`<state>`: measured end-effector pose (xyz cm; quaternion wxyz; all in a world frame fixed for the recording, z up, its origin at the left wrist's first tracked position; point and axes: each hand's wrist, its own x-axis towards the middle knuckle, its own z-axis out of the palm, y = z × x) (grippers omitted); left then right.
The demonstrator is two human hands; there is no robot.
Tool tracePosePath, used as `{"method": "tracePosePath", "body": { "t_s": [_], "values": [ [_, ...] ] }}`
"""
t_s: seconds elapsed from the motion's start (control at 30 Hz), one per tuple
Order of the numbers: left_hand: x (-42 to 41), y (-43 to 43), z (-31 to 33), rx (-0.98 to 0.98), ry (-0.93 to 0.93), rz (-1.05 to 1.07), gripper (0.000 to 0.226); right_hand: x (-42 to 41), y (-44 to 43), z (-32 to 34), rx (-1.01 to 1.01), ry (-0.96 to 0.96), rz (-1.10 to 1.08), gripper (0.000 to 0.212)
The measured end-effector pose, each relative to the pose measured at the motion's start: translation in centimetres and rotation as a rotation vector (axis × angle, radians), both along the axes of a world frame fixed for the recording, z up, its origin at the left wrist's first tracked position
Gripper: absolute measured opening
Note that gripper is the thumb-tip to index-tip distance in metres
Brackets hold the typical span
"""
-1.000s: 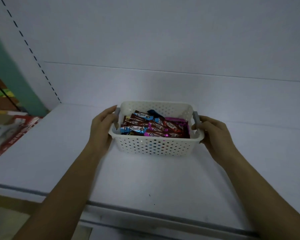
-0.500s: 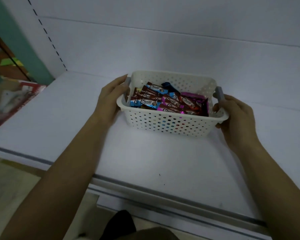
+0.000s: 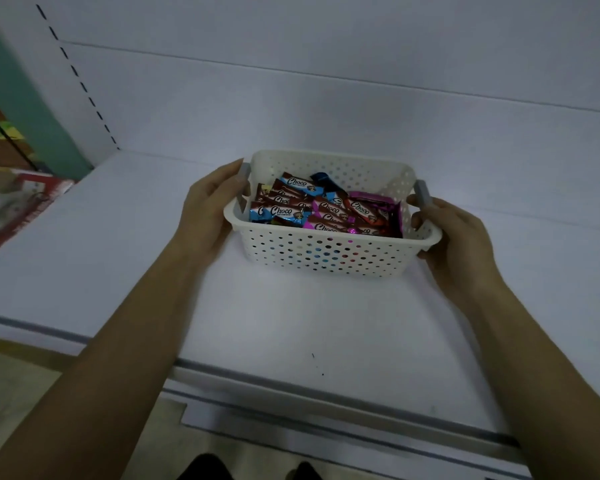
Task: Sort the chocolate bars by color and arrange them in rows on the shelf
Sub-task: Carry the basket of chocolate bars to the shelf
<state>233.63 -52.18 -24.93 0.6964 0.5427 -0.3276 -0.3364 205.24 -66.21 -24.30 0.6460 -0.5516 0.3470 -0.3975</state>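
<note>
White perforated basket (image 3: 326,252) stands on the shelf (image 3: 291,323), nearer its back edge. Chocolate bars (image 3: 323,211), blue, pink and brown wrappers, lie mixed inside. Left hand (image 3: 207,209) rests fairly straight-fingered against the basket's left end. Right hand (image 3: 458,244) curls round the right rim, gripping it.
</note>
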Motion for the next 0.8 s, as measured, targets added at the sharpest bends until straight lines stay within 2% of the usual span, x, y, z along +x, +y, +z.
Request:
{"method": "tracePosePath", "body": {
  "t_s": [0.17, 0.27, 0.37, 0.53, 0.8],
  "values": [
    [0.6, 0.5, 0.8, -0.019, -0.041, -0.027, 0.035, -0.1, 0.9, 1.1, -0.070, 0.078, 0.045, 0.027],
    [2.5, 0.8, 2.3, -0.034, -0.209, -0.041, 0.037, 0.6, 1.8, 2.6, -0.144, 0.103, 0.045, 0.027],
    [4.8, 1.1, 4.1, -0.087, -0.279, -0.078, 0.042, 2.1, 2.5, 3.6, -0.227, 0.103, 0.017, 0.028],
    [7.4, 1.6, 4.4, -0.069, -0.479, -0.077, 0.049, 4.3, 2.7, 3.2, -0.438, 0.226, -0.069, 0.029],
    [10.1, 2.1, 2.3, -0.077, -0.476, -0.029, 0.052, 7.8, 3.2, 0.5, -0.595, 0.313, -0.194, 0.032]
  ]
}}
